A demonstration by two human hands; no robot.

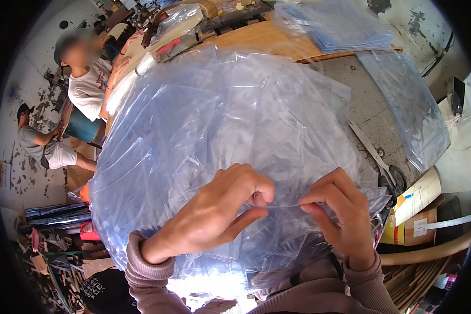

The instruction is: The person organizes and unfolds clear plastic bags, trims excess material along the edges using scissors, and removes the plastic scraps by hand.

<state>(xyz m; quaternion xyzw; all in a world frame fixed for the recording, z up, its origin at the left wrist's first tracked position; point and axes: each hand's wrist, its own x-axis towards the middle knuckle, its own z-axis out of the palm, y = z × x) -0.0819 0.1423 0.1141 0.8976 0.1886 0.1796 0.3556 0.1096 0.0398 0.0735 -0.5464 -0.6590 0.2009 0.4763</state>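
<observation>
In the head view, a large clear plastic sheet [235,120] fills the middle of the frame, creased and bunched, with bluish folds toward the left and bright glare along its lower edge. Both hands are over its lower part, a short gap between them.

The left hand [214,206] is just below the centre, its fingers curled and its thumb stretched toward the right. A gap shows between the thumb and the nearest fingertip; whether the curled fingers grip the plastic, I cannot tell. The right hand [343,212], right of centre, has its thumb and forefinger brought together on a thin edge of the sheet, pinching it. That edge runs across the gap toward the left hand.

To the right of the sheet, a pair of scissors [376,152] lies on the grey tabletop [363,94], blades pointing to the upper left, dark handles near the right hand. Farther right, a long flat plastic piece [405,104] slants down over the table, and a stack of plastic sheets [350,34] sits at the upper right on a wooden board [246,39]. A cardboard box [421,230] stands at the lower right.

At the upper left, a person in a white shirt [89,90] is beside the table; below, another person in a grey shirt [32,142] appears. A black cap [107,293] shows at the lower left.
</observation>
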